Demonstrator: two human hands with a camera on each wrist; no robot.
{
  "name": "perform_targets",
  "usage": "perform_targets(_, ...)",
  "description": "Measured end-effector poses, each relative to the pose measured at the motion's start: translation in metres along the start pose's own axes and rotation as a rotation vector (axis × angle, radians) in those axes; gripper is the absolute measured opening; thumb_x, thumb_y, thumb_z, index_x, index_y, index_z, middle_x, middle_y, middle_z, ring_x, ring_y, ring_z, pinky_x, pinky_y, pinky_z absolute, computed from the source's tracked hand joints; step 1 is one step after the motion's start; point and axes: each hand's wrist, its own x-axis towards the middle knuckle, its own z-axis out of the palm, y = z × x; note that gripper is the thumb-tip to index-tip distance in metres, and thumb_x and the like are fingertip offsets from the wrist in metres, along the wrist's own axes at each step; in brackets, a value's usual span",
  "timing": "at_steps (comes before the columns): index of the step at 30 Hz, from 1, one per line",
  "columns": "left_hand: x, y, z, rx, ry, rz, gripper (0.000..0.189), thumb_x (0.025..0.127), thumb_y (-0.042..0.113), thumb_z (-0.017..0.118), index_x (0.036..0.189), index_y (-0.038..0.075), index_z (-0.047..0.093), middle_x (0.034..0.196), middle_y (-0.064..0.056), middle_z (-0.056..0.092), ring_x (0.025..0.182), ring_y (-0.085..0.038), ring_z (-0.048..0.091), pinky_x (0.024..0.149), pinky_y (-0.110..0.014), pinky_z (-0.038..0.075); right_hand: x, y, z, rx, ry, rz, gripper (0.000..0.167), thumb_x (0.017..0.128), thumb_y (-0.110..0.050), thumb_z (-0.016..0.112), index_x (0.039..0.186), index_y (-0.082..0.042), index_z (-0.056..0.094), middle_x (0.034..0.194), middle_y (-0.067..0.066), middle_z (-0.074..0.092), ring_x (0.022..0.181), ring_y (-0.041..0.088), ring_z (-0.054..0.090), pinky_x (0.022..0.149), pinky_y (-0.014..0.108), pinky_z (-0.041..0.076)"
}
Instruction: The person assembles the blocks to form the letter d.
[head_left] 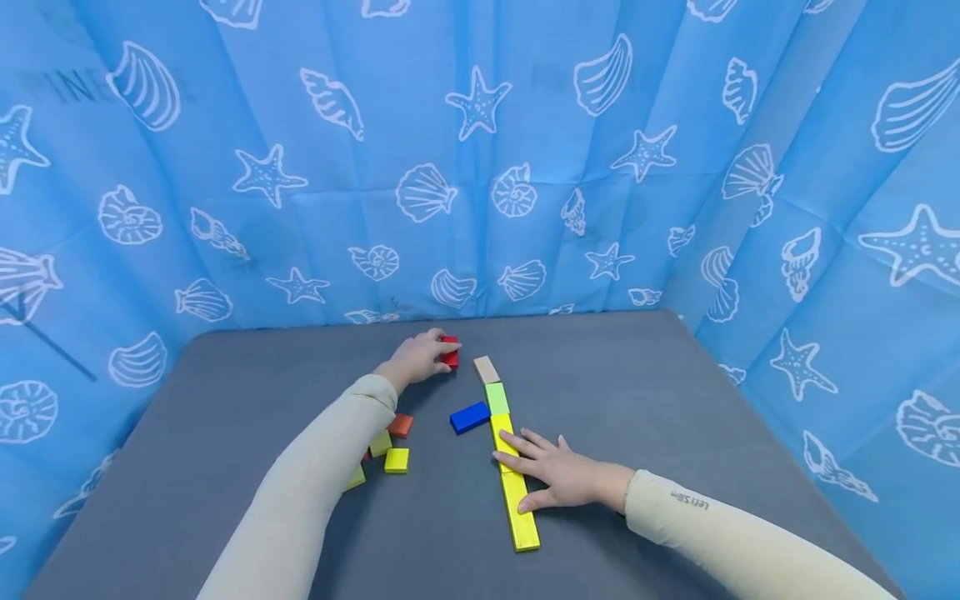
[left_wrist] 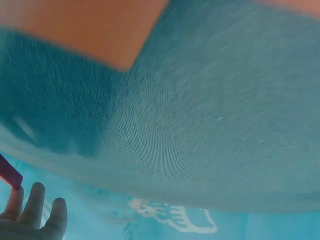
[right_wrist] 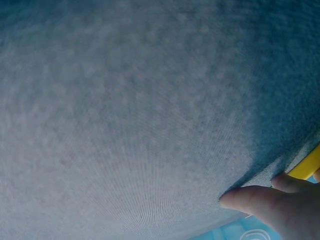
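At the far part of the table, my left hand (head_left: 417,358) grips a red block (head_left: 450,353) between thumb and fingers. The left wrist view catches the red block's corner (left_wrist: 10,174) against a fingertip. My right hand (head_left: 558,477) lies with spread fingers across a line of blocks, touching the yellow ones. That line runs from a yellow block (head_left: 520,518) nearest me through another yellow block (head_left: 500,428) and a light green block (head_left: 497,398) to a plain wooden block (head_left: 486,369). A blue block (head_left: 470,417) lies at an angle on the line's left side.
Beside my left forearm lie an orange block (head_left: 401,426), a small yellow block (head_left: 397,461) and olive-yellow blocks (head_left: 381,443), partly hidden by the sleeve. The grey table (head_left: 622,375) ends at a blue shell-print curtain (head_left: 480,208).
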Motion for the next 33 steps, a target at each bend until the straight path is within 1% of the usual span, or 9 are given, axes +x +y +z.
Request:
perform_targets(3, -0.014, 0.005, 0.001, -0.014, -0.006, 0.058, 0.054, 0.092, 0.029, 0.068, 0.143, 0.023, 0.052, 0.142, -0.015, 0.044, 0.125, -0.033, 0.047, 0.104, -0.051, 0.037, -0.001, 0.000, -0.001, -0.005, -0.003, 0.007, 0.076, 0.092, -0.056, 0.056, 0.155, -0.025, 0.027, 0.163, 0.000, 0.009, 0.147, 0.036, 0.006, 0.101, 0.076, 0.014)
perform_targets(7, -0.038, 0.010, 0.001, -0.035, -0.014, 0.135, 0.054, 0.091, 0.028, 0.070, 0.142, 0.022, 0.053, 0.142, -0.015, 0.045, 0.124, -0.033, 0.047, 0.103, -0.051, 0.038, 0.000, 0.000, -0.001, -0.007, -0.011, 0.016, 0.076, 0.091, -0.057, 0.056, 0.155, -0.026, 0.027, 0.163, 0.000, 0.009, 0.147, 0.036, 0.007, 0.101, 0.076, 0.014)
perform_targets(13, -0.076, 0.008, 0.001, -0.058, -0.055, 0.198, 0.055, 0.090, 0.027, 0.070, 0.142, 0.022, 0.053, 0.143, -0.015, 0.044, 0.128, -0.035, 0.043, 0.104, -0.055, 0.036, 0.004, -0.001, -0.002, -0.017, -0.010, 0.016, 0.077, 0.091, -0.057, 0.056, 0.155, -0.027, 0.026, 0.163, -0.001, 0.008, 0.147, 0.036, 0.007, 0.102, 0.075, 0.012)
perform_targets(17, -0.097, 0.006, 0.007, -0.052, -0.068, 0.246, 0.054, 0.091, 0.028, 0.070, 0.141, 0.021, 0.054, 0.142, -0.015, 0.045, 0.129, -0.035, 0.042, 0.104, -0.056, 0.035, 0.004, -0.001, -0.004, -0.019, -0.007, 0.018, 0.077, 0.091, -0.057, 0.057, 0.155, -0.026, 0.027, 0.163, -0.001, 0.008, 0.147, 0.035, 0.007, 0.102, 0.075, 0.012)
perform_targets(21, -0.115, 0.010, 0.017, -0.042, -0.087, 0.297, 0.054, 0.091, 0.031, 0.068, 0.141, 0.019, 0.053, 0.141, -0.014, 0.046, 0.129, -0.034, 0.041, 0.103, -0.056, 0.036, 0.003, -0.001, -0.004, -0.018, -0.011, 0.022, 0.077, 0.091, -0.056, 0.057, 0.155, -0.025, 0.027, 0.163, -0.001, 0.009, 0.147, 0.035, 0.007, 0.102, 0.075, 0.013)
perform_targets(24, -0.124, 0.015, 0.025, -0.033, -0.084, 0.316, 0.054, 0.091, 0.032, 0.068, 0.141, 0.018, 0.054, 0.140, -0.014, 0.047, 0.128, -0.033, 0.042, 0.102, -0.053, 0.038, 0.001, -0.001, -0.004, -0.014, -0.014, 0.023, 0.077, 0.091, -0.056, 0.057, 0.155, -0.025, 0.027, 0.163, -0.001, 0.009, 0.147, 0.035, 0.007, 0.102, 0.075, 0.013)
perform_targets(28, -0.130, 0.019, 0.033, -0.021, -0.052, 0.317, 0.055, 0.090, 0.033, 0.070, 0.140, 0.018, 0.055, 0.137, -0.013, 0.050, 0.125, -0.031, 0.045, 0.101, -0.049, 0.041, 0.001, -0.001, -0.003, -0.009, -0.016, 0.022, 0.077, 0.091, -0.056, 0.057, 0.155, -0.026, 0.027, 0.163, -0.001, 0.009, 0.147, 0.035, 0.007, 0.103, 0.075, 0.013)
perform_targets(30, -0.131, 0.019, 0.034, -0.026, -0.051, 0.312, 0.056, 0.089, 0.033, 0.071, 0.140, 0.018, 0.055, 0.136, -0.013, 0.050, 0.125, -0.031, 0.045, 0.101, -0.049, 0.041, 0.001, -0.002, -0.002, -0.008, -0.017, 0.021, 0.077, 0.091, -0.057, 0.056, 0.155, -0.026, 0.027, 0.163, -0.002, 0.008, 0.147, 0.035, 0.006, 0.103, 0.075, 0.013)
perform_targets(33, -0.128, 0.019, 0.029, -0.059, -0.080, 0.294, 0.057, 0.090, 0.035, 0.069, 0.141, 0.017, 0.053, 0.138, -0.012, 0.048, 0.127, -0.031, 0.043, 0.102, -0.051, 0.039, 0.001, -0.002, -0.002, -0.004, -0.014, 0.017, 0.077, 0.091, -0.057, 0.056, 0.155, -0.026, 0.027, 0.163, -0.002, 0.008, 0.147, 0.035, 0.006, 0.102, 0.075, 0.013)
